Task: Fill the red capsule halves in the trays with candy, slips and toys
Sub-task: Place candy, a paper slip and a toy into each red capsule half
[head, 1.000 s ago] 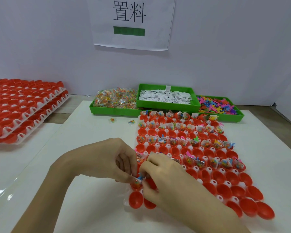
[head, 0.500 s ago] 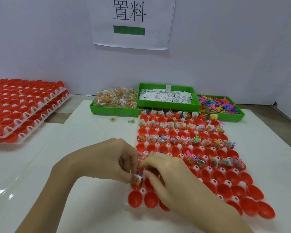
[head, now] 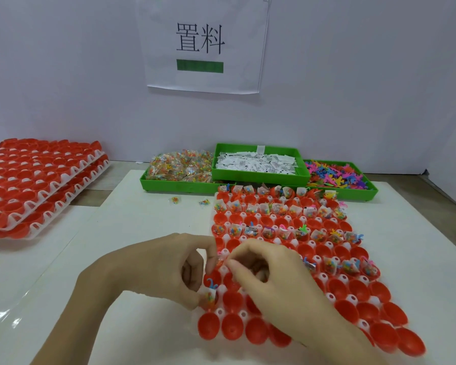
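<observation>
Both hands work over the white tray (head: 223,310) of red capsule halves (head: 338,288) on the table; left hand (head: 166,264) and right hand (head: 269,272) curl together, pinching a candy packet (head: 219,260) above the tray's left column

My hands have moved up the tray: the left hand (head: 169,264) and right hand (head: 269,272) now meet one row higher, toward frame centre. The filled capsule half (head: 210,296) with its candy packet and blue toy now sits uncovered below my left fingers.
</observation>
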A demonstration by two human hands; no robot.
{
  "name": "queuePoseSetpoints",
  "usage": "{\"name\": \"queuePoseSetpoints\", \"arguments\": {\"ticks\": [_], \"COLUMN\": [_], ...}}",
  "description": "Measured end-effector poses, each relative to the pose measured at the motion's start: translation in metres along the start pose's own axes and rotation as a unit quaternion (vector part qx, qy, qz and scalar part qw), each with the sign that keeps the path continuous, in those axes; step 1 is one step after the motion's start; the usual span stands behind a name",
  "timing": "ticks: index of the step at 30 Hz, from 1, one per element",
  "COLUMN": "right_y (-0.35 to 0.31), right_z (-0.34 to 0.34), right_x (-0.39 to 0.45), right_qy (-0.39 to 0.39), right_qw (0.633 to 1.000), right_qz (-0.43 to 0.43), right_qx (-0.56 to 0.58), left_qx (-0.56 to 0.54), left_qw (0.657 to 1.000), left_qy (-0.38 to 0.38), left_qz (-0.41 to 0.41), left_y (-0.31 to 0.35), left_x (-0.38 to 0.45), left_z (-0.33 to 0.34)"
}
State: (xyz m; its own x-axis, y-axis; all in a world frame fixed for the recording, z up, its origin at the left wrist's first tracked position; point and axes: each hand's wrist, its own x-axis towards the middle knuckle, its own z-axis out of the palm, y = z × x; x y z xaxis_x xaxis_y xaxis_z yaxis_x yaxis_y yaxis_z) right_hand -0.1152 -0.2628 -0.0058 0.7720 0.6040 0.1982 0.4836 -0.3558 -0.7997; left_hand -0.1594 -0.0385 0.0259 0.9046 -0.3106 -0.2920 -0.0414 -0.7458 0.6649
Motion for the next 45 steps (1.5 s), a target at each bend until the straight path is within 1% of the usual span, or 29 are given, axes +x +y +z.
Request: {"name": "queuePoseSetpoints", "arguments": {"ticks": [2,4,5,6,7,9,10,12,13,15,18,19,21,26,28,30,31,33,35,36,38,40,42,45], "right_y": [0.004,0.009,0.011,0.013,0.015,0.018,0.018,0.02,0.02,0.02,0.019,0.019,0.019,0.021,0.02,0.02,0.02,0.02,0.021,0.021,0.023,0.025,0.026,0.026], "right_z": [-0.01,-0.02,-0.025,-0.029,-0.032,-0.037,-0.039,-0.041,-0.042,-0.044,-0.046,-0.047,-0.049,-0.051,-0.051,-0.052,-0.052,-0.052,-0.053,-0.053,-0.055,-0.057,-0.058,-0.059], "right_x": [0.004,0.009,0.011,0.013,0.015,0.018,0.019,0.02,0.02,0.019,0.017,0.017,0.018,0.019,0.019,0.019,0.019,0.019,0.019,0.019,0.019,0.02,0.021,0.02], "right_qy": [0.04,0.064,0.072,0.081,0.09,0.109,0.118,0.134,0.139,0.144,0.145,0.147,0.151,0.156,0.156,0.158,0.159,0.161,0.161,0.163,0.169,0.175,0.175,0.177], "right_qw": [0.999,0.996,0.994,0.992,0.991,0.989,0.988,0.986,0.986,0.985,0.984,0.984,0.983,0.983,0.982,0.982,0.982,0.982,0.982,0.982,0.981,0.981,0.981,0.981], "right_qz": [0.024,0.045,0.055,0.063,0.068,0.068,0.066,0.063,0.062,0.063,0.067,0.066,0.066,0.068,0.068,0.065,0.063,0.06,0.059,0.059,0.06,0.061,0.062,0.055], "right_qx": [0.022,0.045,0.058,0.068,0.071,0.07,0.072,0.071,0.071,0.074,0.077,0.077,0.077,0.074,0.076,0.076,0.077,0.079,0.076,0.074,0.068,0.065,0.061,0.054], "left_qx": [-0.027,-0.053,-0.068,-0.078,-0.077,-0.043,-0.015,0.041,0.063,0.112,0.212,0.238,0.275,0.288,0.3,0.302,0.284,0.198,0.097,0.048,-0.089,-0.218,-0.284,-0.317], "left_qw": [1.0,0.998,0.994,0.984,0.968,0.922,0.898,0.865,0.859,0.863,0.887,0.89,0.886,0.877,0.861,0.834,0.823,0.808,0.802,0.802,0.811,0.811,0.807,0.807], "left_qy": [0.001,0.041,0.091,0.159,0.238,0.384,0.439,0.498,0.506,0.49,0.406,0.386,0.37,0.381,0.41,0.462,0.492,0.553,0.586,0.591,0.572,0.537,0.514,0.494], "left_qz": [-0.004,-0.006,-0.003,-0.001,-0.007,-0.025,-0.034,-0.046,-0.05,-0.057,-0.057,-0.055,-0.054,-0.045,-0.029,-0.001,0.011,0.039,0.067,0.075,0.078,0.077,0.07,0.069], "left_y": [-0.001,-0.004,-0.006,-0.009,-0.013,-0.02,-0.024,-0.031,-0.035,-0.038,-0.043,-0.045,-0.048,-0.054,-0.055,-0.054,-0.052,-0.04,-0.024,-0.016,-0.001,0.012,0.019,0.018], "left_x": [-0.003,-0.002,0.001,0.007,0.016,0.038,0.051,0.077,0.089,0.108,0.126,0.129,0.133,0.136,0.132,0.126,0.122,0.114,0.104,0.1,0.088,0.076,0.066,0.06], "left_z": [-0.004,-0.01,-0.013,-0.014,-0.017,-0.023,-0.027,-0.04,-0.049,-0.066,-0.083,-0.085,-0.088,-0.09,-0.085,-0.077,-0.073,-0.063,-0.047,-0.037,-0.013,0.011,0.029,0.04]}}
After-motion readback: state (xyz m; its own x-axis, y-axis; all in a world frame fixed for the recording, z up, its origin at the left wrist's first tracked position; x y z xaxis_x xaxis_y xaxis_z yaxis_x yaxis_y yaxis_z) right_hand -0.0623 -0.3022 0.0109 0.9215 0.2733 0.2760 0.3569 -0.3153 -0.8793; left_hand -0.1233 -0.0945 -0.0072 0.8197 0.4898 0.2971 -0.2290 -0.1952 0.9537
